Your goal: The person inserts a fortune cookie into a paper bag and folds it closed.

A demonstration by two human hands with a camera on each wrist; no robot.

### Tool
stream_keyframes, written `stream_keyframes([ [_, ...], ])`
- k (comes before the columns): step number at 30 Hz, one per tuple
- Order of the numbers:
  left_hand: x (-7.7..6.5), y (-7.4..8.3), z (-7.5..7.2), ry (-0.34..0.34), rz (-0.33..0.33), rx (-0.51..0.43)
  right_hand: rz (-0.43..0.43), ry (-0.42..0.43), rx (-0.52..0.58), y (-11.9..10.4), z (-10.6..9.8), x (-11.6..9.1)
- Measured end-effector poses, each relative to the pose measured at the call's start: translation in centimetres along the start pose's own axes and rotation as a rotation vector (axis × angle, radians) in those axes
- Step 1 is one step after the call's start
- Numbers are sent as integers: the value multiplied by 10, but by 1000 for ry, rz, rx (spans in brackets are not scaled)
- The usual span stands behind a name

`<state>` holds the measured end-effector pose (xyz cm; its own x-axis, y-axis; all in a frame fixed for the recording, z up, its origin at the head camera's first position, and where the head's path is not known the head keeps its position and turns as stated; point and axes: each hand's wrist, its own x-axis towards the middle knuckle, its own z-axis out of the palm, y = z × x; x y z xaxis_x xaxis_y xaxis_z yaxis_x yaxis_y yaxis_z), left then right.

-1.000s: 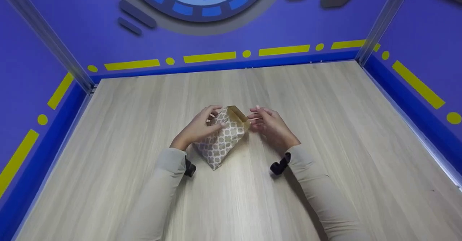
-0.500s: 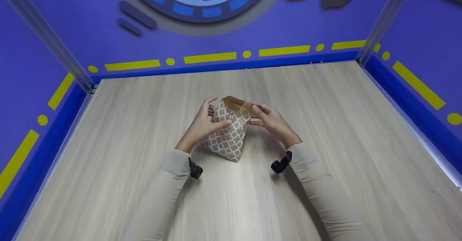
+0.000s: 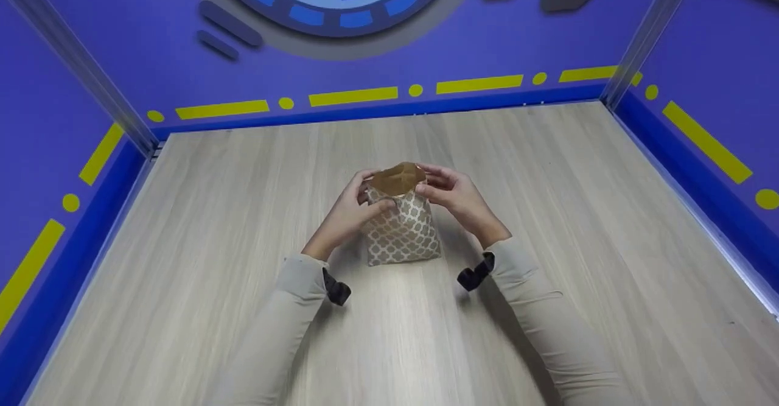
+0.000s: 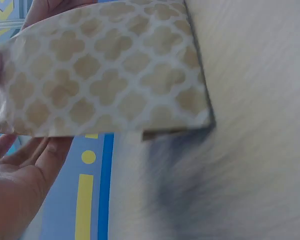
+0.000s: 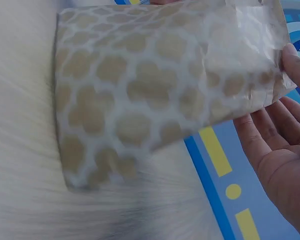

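A paper bag [image 3: 401, 232] with a tan-and-white quatrefoil pattern stands nearly upright on the table, its mouth spread and its plain brown inside showing. On its left side my left hand [image 3: 349, 214] holds it, thumb across the front and fingers behind. My right hand [image 3: 459, 202] pinches the right edge of the mouth, with the thumb on the front. The left wrist view has the patterned bag [image 4: 115, 75] crossing above my left hand [image 4: 27, 182]. In the right wrist view, the blurred bag [image 5: 135, 95] reaches from the table to my right hand [image 5: 285, 155].
The light wood-grain table [image 3: 578, 211] spreads around the bag. Blue walls [image 3: 341, 74] with yellow markings border its back and sides, and metal posts [image 3: 648, 35] stand at the corners. Each wrist carries a small black camera [image 3: 473, 276].
The bag has turned from a slant to nearly upright, and its mouth has spread wider. My right hand has come in from beside the bag to grip its edge; my left hand has shifted slightly right.
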<state>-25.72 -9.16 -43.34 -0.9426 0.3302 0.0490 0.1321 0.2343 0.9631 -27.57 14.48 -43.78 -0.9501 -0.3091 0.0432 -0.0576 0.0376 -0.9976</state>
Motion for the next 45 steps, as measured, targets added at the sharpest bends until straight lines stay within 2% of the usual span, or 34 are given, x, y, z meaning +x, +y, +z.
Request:
stream_keyframes([
  [2, 0, 0, 1, -15, 27, -43, -8, 9, 8, -1, 0, -1],
  [8, 0, -1, 3, 17, 78, -29, -20, 37, 18, -3, -1, -2],
  [22, 0, -5, 3, 108, 115, -1, -53, 80, 64, 1, -2, -2],
  [38, -1, -13, 1, 84, 110, 8, -139, 24, 25, 8, -9, -5],
  [45, -1, -18, -4, -2, 92, -78, -151, -23, -24, 9, -13, -6],
])
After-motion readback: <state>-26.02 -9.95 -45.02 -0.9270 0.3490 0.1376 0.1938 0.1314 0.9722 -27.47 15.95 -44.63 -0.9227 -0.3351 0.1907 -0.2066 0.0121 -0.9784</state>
